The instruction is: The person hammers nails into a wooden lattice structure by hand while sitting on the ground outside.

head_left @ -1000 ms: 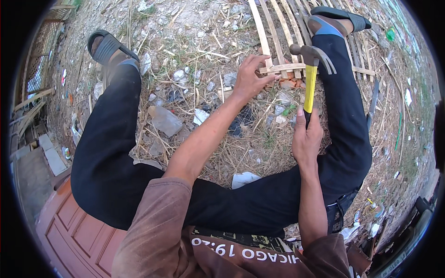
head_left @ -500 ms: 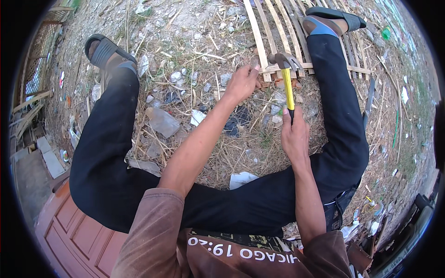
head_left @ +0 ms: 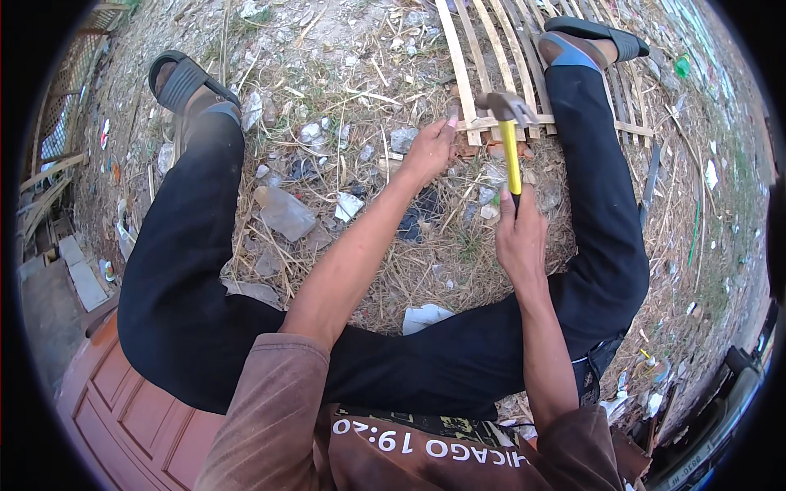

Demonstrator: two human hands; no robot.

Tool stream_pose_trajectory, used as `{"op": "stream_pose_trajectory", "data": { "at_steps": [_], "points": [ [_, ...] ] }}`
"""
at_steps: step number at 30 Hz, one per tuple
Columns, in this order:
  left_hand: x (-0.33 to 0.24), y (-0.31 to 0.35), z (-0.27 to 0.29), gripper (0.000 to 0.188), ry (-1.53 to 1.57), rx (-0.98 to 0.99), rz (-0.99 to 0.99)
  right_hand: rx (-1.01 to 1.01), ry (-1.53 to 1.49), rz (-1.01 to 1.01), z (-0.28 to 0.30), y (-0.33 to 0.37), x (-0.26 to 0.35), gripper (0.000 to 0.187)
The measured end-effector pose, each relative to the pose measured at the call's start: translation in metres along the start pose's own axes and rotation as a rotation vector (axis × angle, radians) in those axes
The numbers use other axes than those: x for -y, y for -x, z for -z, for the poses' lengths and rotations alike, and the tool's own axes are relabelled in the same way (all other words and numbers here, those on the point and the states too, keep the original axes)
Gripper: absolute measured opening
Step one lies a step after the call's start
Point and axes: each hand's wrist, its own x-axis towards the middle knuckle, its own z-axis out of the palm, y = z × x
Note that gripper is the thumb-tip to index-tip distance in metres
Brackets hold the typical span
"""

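Observation:
My right hand (head_left: pixel 522 237) is wrapped round the black grip of a claw hammer (head_left: pixel 511 155) with a yellow shaft. Its metal head hangs over the near end of a frame of thin wooden slats (head_left: pixel 464 69), close to the crosspiece; whether they touch I cannot tell. At the crosspiece's left end, the fingertips of my left hand (head_left: pixel 431 151) are pinched together on the wooden strip. A reddish brick (head_left: pixel 494 150) shows partly beneath the slat ends.
My sandalled feet stand either side, the right sandal (head_left: pixel 596 37) beside the slats. A cloudy plastic container (head_left: pixel 285 214) lies among straw and stones between my legs. A long dark blade-like piece (head_left: pixel 651 176) lies right of my right leg. Reddish panelled wood (head_left: pixel 147 409) is under me.
The hammer's head has shifted very slightly and looks a little blurred. My left hand keeps its place at the crosspiece, and the whole view has drifted a little.

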Motion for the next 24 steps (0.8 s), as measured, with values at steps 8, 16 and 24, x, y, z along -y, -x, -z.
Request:
{"op": "stream_pose_trajectory", "data": {
  "at_steps": [8, 16, 24],
  "points": [
    [-0.002, 0.005, 0.005, 0.040, -0.078, -0.020, 0.016, -0.080, -0.119, 0.047, 0.020, 0.001, 0.030, 0.031],
    [0.001, 0.008, -0.007, 0.034, -0.507, -0.432, -0.639, 0.058, -0.036, -0.142, -0.012, 0.016, -0.013, 0.024],
    [-0.012, -0.006, -0.009, 0.021, -0.626, -0.333, -0.720, -0.026, -0.054, -0.140, 0.011, 0.007, -0.004, 0.025]
  ]
}}
